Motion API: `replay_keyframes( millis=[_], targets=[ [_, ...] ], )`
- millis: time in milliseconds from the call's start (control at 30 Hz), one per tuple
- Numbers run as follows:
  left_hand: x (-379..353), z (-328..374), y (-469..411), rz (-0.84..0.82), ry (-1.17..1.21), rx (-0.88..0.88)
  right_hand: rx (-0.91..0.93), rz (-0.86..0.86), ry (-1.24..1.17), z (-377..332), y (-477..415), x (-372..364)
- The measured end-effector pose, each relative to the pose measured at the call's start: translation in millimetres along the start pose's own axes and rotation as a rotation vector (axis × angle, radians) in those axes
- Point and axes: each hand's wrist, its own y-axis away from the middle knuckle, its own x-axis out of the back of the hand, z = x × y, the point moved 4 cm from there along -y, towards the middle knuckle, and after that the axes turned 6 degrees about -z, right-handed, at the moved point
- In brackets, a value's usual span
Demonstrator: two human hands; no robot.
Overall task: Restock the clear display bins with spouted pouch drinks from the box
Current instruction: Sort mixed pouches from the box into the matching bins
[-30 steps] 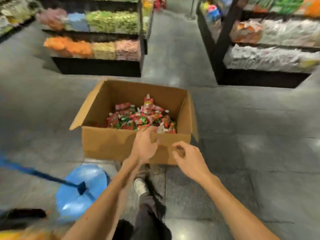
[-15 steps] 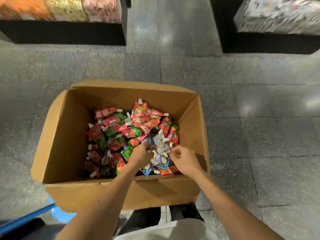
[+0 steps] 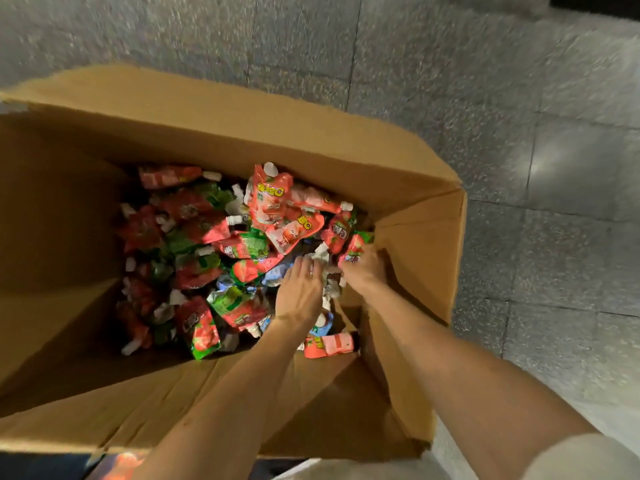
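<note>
Two bare hands are reaching down into an open cardboard box [image 3: 242,133], which is standing on a grey speckled tile floor [image 3: 485,98]. The pouches [image 3: 242,244] are lying in a loose heap across the bottom of the box, mostly red and green ones with white caps, pointing every which way. One red pouch [image 3: 272,199] is sticking up above the rest near the far wall, cap uppermost.

The left hand [image 3: 299,292] is lying back-up on the heap toward the right side of the box. Its fingers are stretching out fairly straight and slightly spread, touching a few blue and white pouches [image 3: 277,273] without closing on any.

The right hand [image 3: 363,273] is working just beside it, close against the right wall of the box, with its fingers bending down into the heap beside a red and green pouch [image 3: 353,249]. The fingertips are hidden, so I cannot tell whether they are clamping on anything.

Another red pouch [image 3: 329,344] is lying flat by the near wall, between the two forearms. A pale sleeve [image 3: 571,459] is showing at the upper end of the right arm.
</note>
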Motion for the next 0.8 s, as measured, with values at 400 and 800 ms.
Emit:
replay_keyframes(
  millis=[400,800],
  targets=[
    [-36,-9,-48,0.155,-0.053,0.145,-0.075,-0.012,0.025,-37,-61,-10],
    [-35,-18,-18,-0.031,-0.131,-0.043,-0.032,0.058,-0.056,-25,-71,-14]
  ],
)
